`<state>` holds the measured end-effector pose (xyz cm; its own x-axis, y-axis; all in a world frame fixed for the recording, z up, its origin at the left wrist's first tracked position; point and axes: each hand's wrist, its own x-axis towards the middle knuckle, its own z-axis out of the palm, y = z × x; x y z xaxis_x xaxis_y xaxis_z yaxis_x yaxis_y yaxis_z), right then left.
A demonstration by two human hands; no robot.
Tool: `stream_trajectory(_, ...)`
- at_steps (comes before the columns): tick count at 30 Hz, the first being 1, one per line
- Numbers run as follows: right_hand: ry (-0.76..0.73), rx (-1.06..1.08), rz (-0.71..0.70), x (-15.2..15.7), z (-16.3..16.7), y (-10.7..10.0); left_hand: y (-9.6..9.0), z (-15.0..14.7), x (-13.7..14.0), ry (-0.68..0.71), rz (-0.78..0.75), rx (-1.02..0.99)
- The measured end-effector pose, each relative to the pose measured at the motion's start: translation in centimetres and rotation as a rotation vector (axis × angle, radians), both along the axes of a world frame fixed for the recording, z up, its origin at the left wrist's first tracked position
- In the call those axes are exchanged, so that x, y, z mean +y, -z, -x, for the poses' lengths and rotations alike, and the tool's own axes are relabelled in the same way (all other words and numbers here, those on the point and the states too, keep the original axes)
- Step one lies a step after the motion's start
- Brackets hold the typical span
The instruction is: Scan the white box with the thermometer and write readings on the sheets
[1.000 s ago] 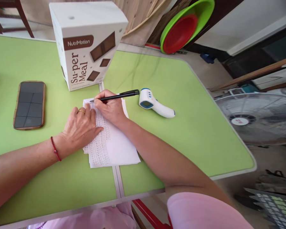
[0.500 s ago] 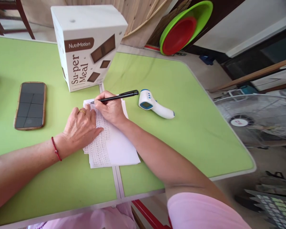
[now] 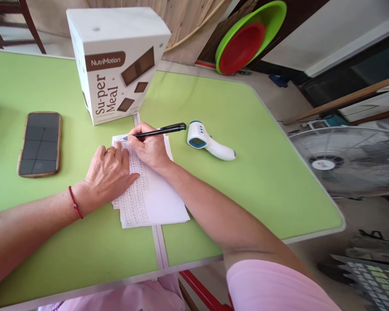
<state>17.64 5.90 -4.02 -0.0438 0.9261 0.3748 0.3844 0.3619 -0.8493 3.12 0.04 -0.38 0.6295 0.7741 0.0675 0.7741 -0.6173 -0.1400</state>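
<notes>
My right hand [image 3: 150,148] is closed around a black pen [image 3: 168,129], its tip touching the upper left of the top sheet. Under both hands lies a small stack of white paper [image 3: 165,196], with dense handwriting down its left part and a blank right part. My left hand [image 3: 108,170] lies spread on the left edge of the paper, thumb apart, pressing it to the table; a ring and a red cord bracelet are on it. Part of the writing is hidden beneath the hands.
On the green table [image 3: 94,250] a white box [image 3: 116,73] stands behind the paper. A phone [image 3: 40,144] lies at the left, an infrared thermometer [image 3: 209,141] at the right. Beyond the table's right edge is a fan [image 3: 337,162]; basins [image 3: 243,47] lean at the back.
The whole view has shifted very slightly. Both hands, the pen and the paper keep practically the same places on the table.
</notes>
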Motion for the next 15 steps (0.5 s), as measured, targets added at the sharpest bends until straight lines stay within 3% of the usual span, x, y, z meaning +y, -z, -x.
stream_trajectory(15, 0.038, 0.049, 0.017, -0.05, 0.13, 0.04, -0.02, 0.14, 0.04, 0.01, -0.013, 0.023)
